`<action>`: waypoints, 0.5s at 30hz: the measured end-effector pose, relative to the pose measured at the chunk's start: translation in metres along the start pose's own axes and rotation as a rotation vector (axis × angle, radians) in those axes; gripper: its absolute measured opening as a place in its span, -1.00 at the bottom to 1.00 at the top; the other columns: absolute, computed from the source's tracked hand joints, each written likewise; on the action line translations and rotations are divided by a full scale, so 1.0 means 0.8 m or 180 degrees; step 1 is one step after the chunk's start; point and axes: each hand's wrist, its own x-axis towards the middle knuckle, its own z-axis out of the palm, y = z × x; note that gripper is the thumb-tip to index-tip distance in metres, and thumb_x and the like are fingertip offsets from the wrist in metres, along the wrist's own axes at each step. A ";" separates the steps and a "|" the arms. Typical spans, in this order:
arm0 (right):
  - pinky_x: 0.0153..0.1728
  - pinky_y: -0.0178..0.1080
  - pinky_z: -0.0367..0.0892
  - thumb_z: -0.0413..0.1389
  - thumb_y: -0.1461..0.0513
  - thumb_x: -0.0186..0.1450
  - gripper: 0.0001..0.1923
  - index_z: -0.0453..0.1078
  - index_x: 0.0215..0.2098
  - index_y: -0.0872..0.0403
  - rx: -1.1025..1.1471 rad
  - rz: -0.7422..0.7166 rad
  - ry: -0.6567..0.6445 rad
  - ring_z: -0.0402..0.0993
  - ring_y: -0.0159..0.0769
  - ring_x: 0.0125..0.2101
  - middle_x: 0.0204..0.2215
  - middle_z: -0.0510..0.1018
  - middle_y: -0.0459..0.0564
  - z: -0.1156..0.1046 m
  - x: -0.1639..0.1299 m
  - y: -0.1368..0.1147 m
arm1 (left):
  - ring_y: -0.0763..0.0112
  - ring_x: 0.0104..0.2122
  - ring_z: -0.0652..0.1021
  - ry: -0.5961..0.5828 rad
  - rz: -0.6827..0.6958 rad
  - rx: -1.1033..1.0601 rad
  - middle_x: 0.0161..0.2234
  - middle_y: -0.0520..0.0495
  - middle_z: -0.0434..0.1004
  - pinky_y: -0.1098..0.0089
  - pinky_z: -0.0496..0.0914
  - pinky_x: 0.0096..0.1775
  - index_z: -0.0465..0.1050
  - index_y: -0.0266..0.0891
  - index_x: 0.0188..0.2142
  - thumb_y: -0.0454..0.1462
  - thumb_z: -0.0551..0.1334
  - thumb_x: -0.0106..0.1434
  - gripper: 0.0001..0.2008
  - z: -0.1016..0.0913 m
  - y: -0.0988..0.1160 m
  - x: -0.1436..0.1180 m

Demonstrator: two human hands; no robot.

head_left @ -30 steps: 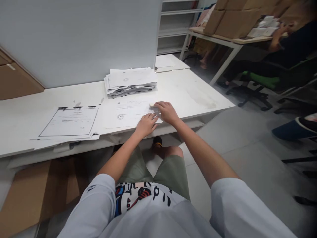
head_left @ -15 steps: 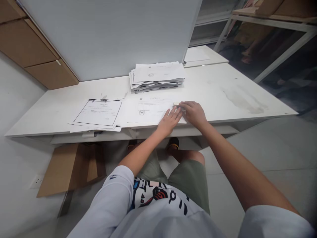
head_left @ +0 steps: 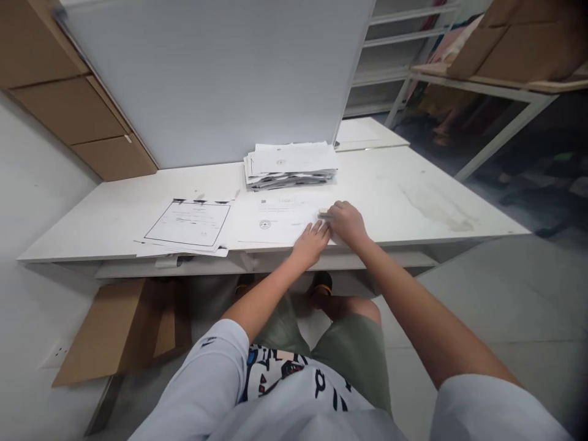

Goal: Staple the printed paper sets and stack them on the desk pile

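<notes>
1. A bordered sheet lies flat on the white desk, at 9 o'clock of the hands.
2. The stamped sheet lies at the desk's front edge; a paper stack sits at its 12 o'clock.
3. The left hand presses flat on that sheet, fingers spread, grasping nothing.
4. The right hand is curled around a small pale block on the sheet's right edge.

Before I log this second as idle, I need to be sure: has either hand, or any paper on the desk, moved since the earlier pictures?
Hardly anything. Only the head camera swung left, so everything shifted in the picture. The left hand stays flat on the sheet, and the right hand stays by the small pale object at the sheet's right edge. The paper stack and the bordered sheet lie as before on the desk.
</notes>
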 end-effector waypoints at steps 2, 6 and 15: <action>-0.19 -0.15 0.22 0.03 0.41 0.17 -0.78 0.44 -0.25 0.13 0.0076 0.0023 0.0145 0.31 -0.07 -0.19 -0.25 0.47 0.15 0.004 -0.009 -0.001 | 0.04 0.33 0.10 0.0008 -0.0046 -0.0025 0.34 -0.39 0.01 0.10 0.08 0.28 0.05 -0.51 0.31 -0.47 0.10 0.23 -0.35 0.000 0.002 0.000; -0.04 -0.07 0.19 -0.01 0.37 0.22 -0.65 0.40 -0.05 0.14 0.0158 0.0164 0.0304 0.30 -0.02 -0.05 -0.06 0.46 0.19 0.004 -0.020 -0.004 | -0.07 0.37 -0.13 0.0159 -0.0010 -0.0434 0.39 -0.39 -0.21 -0.05 0.00 0.28 -0.10 -0.41 0.37 -0.32 0.21 0.23 -0.22 -0.015 -0.024 -0.003; 0.13 0.07 0.12 0.01 0.23 0.26 -0.63 0.39 0.00 0.17 0.0493 0.1101 -0.0010 0.29 0.03 0.00 -0.01 0.43 0.24 0.007 -0.002 0.005 | 0.05 0.35 0.05 -0.0601 0.0183 -0.0630 0.35 -0.29 0.05 0.05 0.05 0.28 0.05 -0.30 0.34 -0.25 0.10 0.30 -0.37 -0.028 -0.132 -0.093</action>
